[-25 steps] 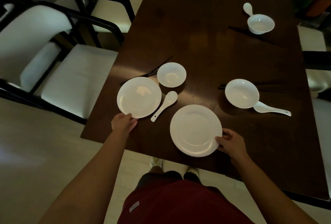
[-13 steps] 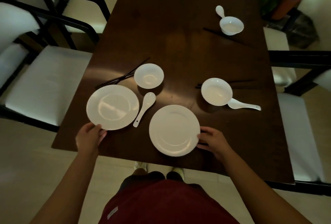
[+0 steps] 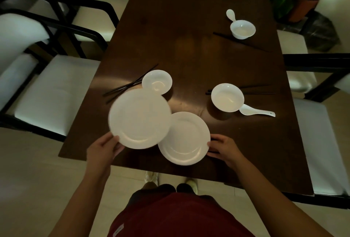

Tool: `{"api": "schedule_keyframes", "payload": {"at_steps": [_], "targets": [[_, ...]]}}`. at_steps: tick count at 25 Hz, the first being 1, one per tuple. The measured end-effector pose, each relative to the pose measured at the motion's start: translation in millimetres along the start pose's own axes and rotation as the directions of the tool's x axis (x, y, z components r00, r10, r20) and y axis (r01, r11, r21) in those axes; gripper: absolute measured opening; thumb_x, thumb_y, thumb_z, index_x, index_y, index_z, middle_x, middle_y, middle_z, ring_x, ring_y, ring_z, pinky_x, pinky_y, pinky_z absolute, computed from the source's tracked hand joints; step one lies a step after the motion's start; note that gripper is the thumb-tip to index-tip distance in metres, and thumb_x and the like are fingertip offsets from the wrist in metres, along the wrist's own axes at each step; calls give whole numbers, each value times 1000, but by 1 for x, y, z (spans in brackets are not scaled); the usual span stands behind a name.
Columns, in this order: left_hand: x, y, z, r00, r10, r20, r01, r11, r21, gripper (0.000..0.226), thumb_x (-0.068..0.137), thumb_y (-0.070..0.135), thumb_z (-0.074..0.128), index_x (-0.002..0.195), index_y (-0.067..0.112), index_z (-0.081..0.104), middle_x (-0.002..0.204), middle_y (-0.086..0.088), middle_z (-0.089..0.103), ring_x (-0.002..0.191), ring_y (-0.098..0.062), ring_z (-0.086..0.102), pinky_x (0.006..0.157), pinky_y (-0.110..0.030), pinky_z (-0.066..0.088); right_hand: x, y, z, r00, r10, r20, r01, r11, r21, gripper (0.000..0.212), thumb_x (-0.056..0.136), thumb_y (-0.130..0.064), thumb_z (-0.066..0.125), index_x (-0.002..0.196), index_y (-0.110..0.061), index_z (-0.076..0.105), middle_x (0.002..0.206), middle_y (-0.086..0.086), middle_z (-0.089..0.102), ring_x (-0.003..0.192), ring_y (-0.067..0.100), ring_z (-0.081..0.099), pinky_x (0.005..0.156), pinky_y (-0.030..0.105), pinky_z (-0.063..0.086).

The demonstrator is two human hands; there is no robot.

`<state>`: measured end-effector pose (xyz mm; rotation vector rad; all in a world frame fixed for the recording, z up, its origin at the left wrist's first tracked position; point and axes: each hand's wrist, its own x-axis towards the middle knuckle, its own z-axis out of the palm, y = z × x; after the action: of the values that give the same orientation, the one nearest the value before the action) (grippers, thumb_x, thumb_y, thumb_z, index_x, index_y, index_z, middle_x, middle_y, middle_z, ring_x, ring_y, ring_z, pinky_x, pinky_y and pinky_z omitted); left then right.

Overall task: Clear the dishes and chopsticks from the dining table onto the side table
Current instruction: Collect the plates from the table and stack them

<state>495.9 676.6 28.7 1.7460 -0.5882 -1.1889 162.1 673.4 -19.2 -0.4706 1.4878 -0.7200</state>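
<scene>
L hand (image 3: 103, 148) grips the near rim of the left plate (image 3: 139, 118), lifted w/ its right edge overlapping the right plate (image 3: 186, 139). R hand (image 3: 223, 148) pinches that plate's right rim; it sits by the dining table (image 3: 189, 51)'s near edge. Small bowl (image 3: 157, 81) & chopsticks (image 3: 125, 86) lie behind, toward the left edge. Bowl w/ spoon (image 3: 227, 97) sits toward the right edge, another bowl (image 3: 242, 29) near the far right corner.
</scene>
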Motion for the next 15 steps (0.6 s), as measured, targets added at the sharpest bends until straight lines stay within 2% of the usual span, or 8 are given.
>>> {"api": "schedule_keyframes", "payload": {"at_steps": [3, 6, 8, 11, 15], "targets": [[-10, -5, 35, 988, -60, 141, 46, 994, 104, 31, 88, 3, 56, 118, 11, 60, 87, 2, 68, 76, -10, 67, 62, -21, 55, -1, -3, -1, 1000, 10, 8, -10, 1000, -11, 34, 85, -3, 59, 119, -8, 57, 99, 9, 66, 88, 24, 66, 66, 32, 55], [-13, -21, 57, 968, -134, 213, 99, 981, 166, 30, 87, 2, 57, 117, 5, 61, 83, 1, 69, 67, -7, 68, 55, -17, 55, -2, -4, 1, 1000, 30, -4, -30, 999, -16, 26, 93, -12, 50, 117, -8, 59, 98, 10, 67, 86, 24, 67, 62, 30, 56], [-13, -28, 66, 957, -178, 227, 134, 971, 196, 32, 87, 1, 56, 120, 2, 59, 84, 1, 68, 71, -11, 66, 57, -19, 54, -2, -5, 2, 999, 40, 4, -40, 999, 3, 28, 96, -19, 43, 117, -8, 58, 102, 14, 67, 89, 27, 67, 65, 32, 56], [-12, -34, 73, 952, -203, 229, 150, 962, 229, 32, 87, 0, 56, 119, 2, 59, 84, 2, 67, 75, -11, 65, 59, -20, 53, -4, -5, 3, 999, 48, 7, -49, 998, 43, 30, 96, -26, 43, 116, -8, 57, 105, 16, 66, 92, 28, 66, 69, 34, 56], [-13, -36, 79, 954, -195, 228, 129, 953, 273, 29, 87, 0, 56, 115, 3, 62, 82, 2, 67, 75, -11, 64, 57, -18, 53, -5, 0, 5, 1000, -12, -27, 12, 1000, 1, 32, 89, -13, 57, 121, -6, 57, 105, 11, 65, 87, 23, 65, 67, 30, 55]]}}
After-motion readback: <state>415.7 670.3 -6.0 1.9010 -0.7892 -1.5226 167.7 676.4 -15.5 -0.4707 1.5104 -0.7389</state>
